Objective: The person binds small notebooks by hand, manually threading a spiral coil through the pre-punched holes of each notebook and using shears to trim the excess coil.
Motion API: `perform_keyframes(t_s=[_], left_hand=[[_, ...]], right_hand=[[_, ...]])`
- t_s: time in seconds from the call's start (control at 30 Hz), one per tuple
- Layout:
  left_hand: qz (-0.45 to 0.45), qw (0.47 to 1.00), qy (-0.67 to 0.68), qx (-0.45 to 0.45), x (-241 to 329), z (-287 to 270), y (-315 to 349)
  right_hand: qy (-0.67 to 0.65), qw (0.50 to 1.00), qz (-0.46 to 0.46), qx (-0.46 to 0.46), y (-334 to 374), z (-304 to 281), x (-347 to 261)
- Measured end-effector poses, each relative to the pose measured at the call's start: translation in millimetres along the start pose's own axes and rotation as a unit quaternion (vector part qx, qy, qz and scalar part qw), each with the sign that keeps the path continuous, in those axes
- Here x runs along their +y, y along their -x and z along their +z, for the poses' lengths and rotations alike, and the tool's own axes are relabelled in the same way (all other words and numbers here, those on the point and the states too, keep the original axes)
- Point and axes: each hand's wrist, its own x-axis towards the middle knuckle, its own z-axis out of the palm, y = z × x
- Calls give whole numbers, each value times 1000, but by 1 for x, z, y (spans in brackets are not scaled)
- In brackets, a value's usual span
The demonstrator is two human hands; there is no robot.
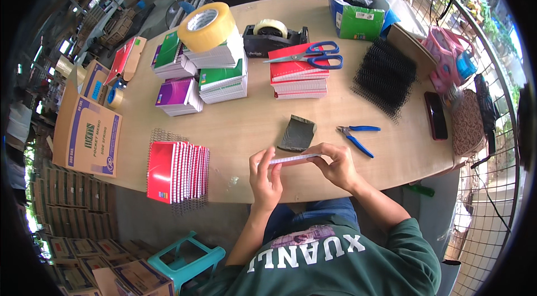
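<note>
Close in front of me, a thin memo pad (293, 159) is held edge-on, its white page edge with punched holes showing. My left hand (265, 181) grips its left end between thumb and fingers; my right hand (337, 168) pinches the right end. Just beyond the pad lies a dark grey block-like piece (298, 132). Blue-handled cutting pliers (359, 136) rest with handles spread, right of that piece. Toward the left stands a row of red spiral notebooks (178, 172), with wire coils sticking out past their ends.
Farther back are red pads (299, 84) under blue scissors (319, 56), green and purple pads (224, 80) topped by a yellow tape roll (206, 26), and a tape dispenser (274, 40). Black wire coils (385, 78) and a phone (436, 116) lie right; a carton (89, 134) stands left.
</note>
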Motion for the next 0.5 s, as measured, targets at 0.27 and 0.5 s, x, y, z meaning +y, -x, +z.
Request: perform_keyframes(t_s=[0.27, 0.5], left_hand=[[-23, 998, 2, -60, -1, 6, 14], [-40, 999, 19, -31, 1, 19, 12]], right_hand=[[215, 966, -63, 130, -22, -58, 42], [570, 814, -21, 111, -65, -123, 104]])
